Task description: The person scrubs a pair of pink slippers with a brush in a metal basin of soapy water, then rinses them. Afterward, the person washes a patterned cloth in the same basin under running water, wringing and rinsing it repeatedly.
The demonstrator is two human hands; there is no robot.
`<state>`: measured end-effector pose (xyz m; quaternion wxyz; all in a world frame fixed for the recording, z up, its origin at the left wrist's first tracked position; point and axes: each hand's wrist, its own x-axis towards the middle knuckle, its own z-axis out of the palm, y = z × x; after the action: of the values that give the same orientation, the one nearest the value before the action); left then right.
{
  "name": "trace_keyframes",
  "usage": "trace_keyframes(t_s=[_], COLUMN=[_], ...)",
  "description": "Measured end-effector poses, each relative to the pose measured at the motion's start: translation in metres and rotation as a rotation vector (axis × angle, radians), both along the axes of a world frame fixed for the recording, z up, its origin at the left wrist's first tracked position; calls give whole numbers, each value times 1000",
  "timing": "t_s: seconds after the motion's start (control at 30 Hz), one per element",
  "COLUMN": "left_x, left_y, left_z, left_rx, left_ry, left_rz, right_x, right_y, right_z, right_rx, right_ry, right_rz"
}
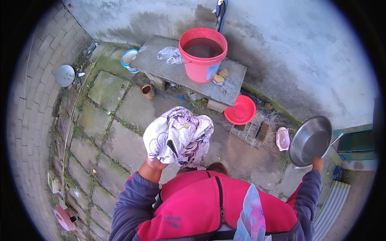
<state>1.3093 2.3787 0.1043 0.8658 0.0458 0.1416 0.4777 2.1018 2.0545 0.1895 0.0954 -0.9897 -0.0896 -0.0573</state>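
Observation:
A bundled white cloth with a purple flower print (181,135) is held up in front of my body by my left hand (157,164). The bundle hides most of that hand's fingers. Off to the right, my right hand (317,164) grips the rim of a metal basin (312,141). This basin is tilted on its side, and its shiny inside faces me with nothing seen in it. A pink plastic tub (283,139) sits on the ground just left of the basin.
A stone slab bench (162,70) carries a red bucket of dark liquid (202,54), a clear plastic bag (170,55) and sponge pieces (221,76). Below its right end are a red basin (241,111) and a metal grate (245,131). Corrugated sheeting (333,205) lies at right.

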Motion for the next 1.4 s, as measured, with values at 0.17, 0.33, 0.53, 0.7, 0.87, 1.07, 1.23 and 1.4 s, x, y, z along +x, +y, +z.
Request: trace_keyframes(t_s=[0.17, 0.33, 0.53, 0.7, 0.87, 1.07, 1.23, 1.4], left_x=[-25, -43, -49, -44, -25, 50, 46, 18], left_y=[100, 195, 282, 364, 471, 536, 593, 621], left_z=[1, -25, 4, 30, 49, 87, 56, 47], left_rx=[-8, 149, 126, 234, 435, 104, 525, 604], left_ry=[29, 204, -27, -117, -310, 107, -395, -265], left_rz=[30, 8, 147, 113, -66, -107, -325, -247], right_x=[-104, -228, -376, -399, -431, -436, -438, -412], right_y=[60, 250, 505, 606, 635, 613, 609, 671], right_z=[-123, -162, -141, -196, -224, -227, -206, -116], right_rx=[1212, 1269, 1206, 1007, 968, 1044, 908, 654], right_ry=[791, 1071, 1364, 1382, 1315, 1210, 1023, 251], right_rz=[-442, -177, -21, 44, 0, -139, -7, 565])
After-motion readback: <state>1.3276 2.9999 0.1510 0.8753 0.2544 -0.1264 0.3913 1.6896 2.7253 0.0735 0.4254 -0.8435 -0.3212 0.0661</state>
